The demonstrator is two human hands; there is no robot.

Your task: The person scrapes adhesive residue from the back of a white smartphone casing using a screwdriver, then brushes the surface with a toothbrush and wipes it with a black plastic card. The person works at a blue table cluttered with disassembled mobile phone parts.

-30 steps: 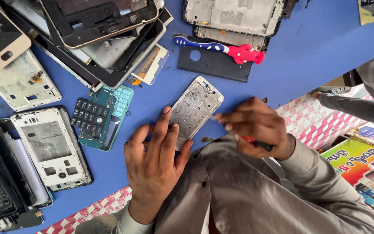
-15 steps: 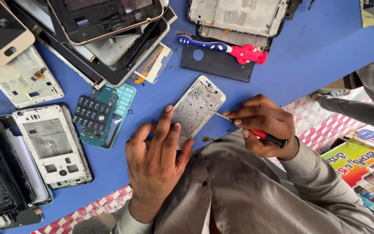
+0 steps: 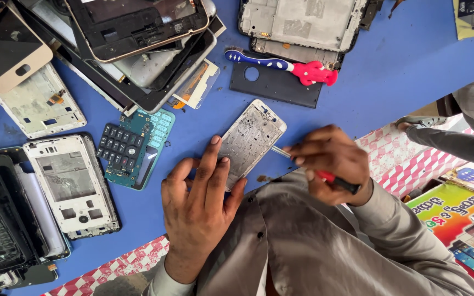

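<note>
The left hand [image 3: 201, 205] presses flat, fingers spread, on the phone frame [image 3: 250, 140] at table centre. At its three o'clock, the right hand [image 3: 330, 164] grips a screwdriver [image 3: 314, 170]. A slipping tip could gouge the frame.

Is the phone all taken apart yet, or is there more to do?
Already done: the silver metal phone frame lies stripped and bare on the blue table. In hand: the left hand steadies it while the right hand works a red-handled screwdriver at its edge. Whether any screws are left, I cannot tell.
</note>
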